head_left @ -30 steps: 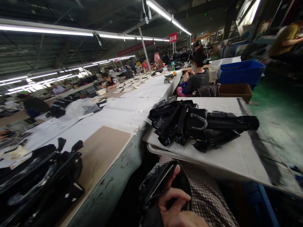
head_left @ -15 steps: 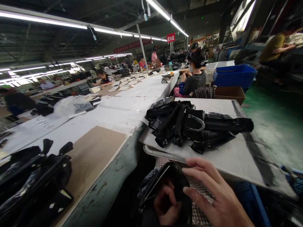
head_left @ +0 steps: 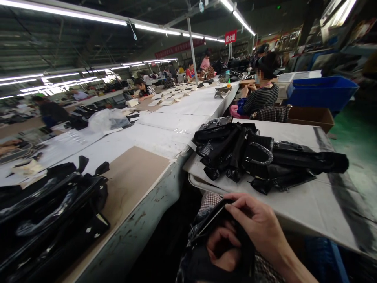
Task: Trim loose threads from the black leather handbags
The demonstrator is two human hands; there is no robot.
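Observation:
A black handbag (head_left: pixel 200 257) lies in my lap with its opening towards me; clear plastic wrap shows along its far left side. My right hand (head_left: pixel 259 224) pinches the bag's upper rim between thumb and fingers. Within the opening my left hand (head_left: pixel 225 247) has its fingers curled round towards the thumb, closed on the bag's edge; part of it is hidden by the black material. On the side table ahead lies a pile of black handbags (head_left: pixel 244 153), some with plastic-wrapped handles.
More black bags (head_left: pixel 59 212) lie on the long white-topped table (head_left: pixel 147 137) at my left, beside a brown board (head_left: pixel 132 169). A white side table (head_left: pixel 306 200) stands ahead. A co-worker (head_left: pixel 262 94) sits beyond it, near a blue bin (head_left: pixel 321 92) and a cardboard box (head_left: pixel 312 118).
My right hand has gone from spread fingers beside the bag to a pinch on its rim. My left hand stays curled inside. The view has turned slightly left.

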